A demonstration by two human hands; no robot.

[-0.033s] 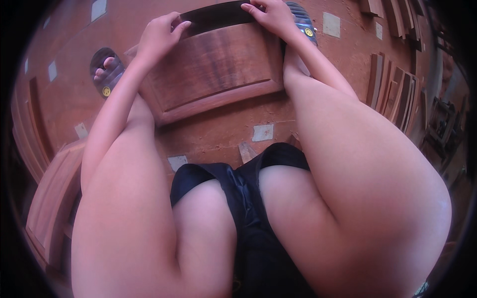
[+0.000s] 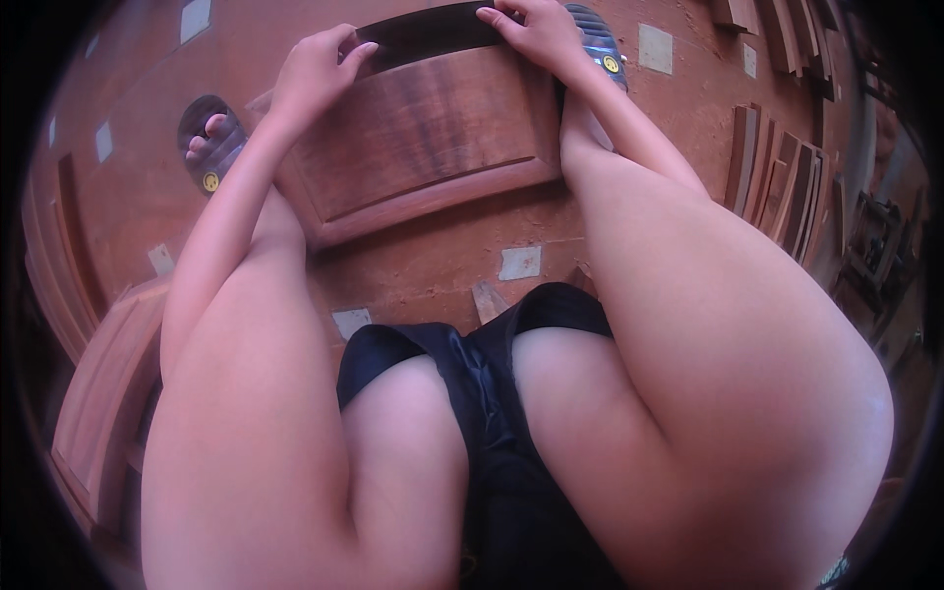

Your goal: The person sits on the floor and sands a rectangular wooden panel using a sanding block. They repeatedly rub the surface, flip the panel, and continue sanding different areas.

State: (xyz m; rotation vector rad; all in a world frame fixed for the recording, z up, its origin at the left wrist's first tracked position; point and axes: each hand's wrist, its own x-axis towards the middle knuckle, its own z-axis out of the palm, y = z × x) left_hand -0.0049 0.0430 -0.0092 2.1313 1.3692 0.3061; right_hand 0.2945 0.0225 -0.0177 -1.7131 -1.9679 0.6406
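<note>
A reddish-brown wooden panel (image 2: pixel 433 128) with a raised field and a moulded border lies between my feet. Across its far edge stretches a black flat strip (image 2: pixel 423 37), slightly curved, whose exact kind I cannot make out. My left hand (image 2: pixel 317 71) pinches the strip's left end between thumb and fingers. At the other end, the thumb and fingers of my right hand (image 2: pixel 541 34) close on it too. The upper picture edge cuts off part of the right hand. Whether the strip touches the panel's face is unclear.
Dark sandals (image 2: pixel 210 147) are on my feet, either side of the panel. Wooden strips (image 2: pixel 777 177) lie in a group on the right, with more boards (image 2: pixel 787 34) beyond. A framed wooden piece (image 2: pixel 108 383) stands at the left. Pale patches (image 2: pixel 520 263) dot the reddish floor.
</note>
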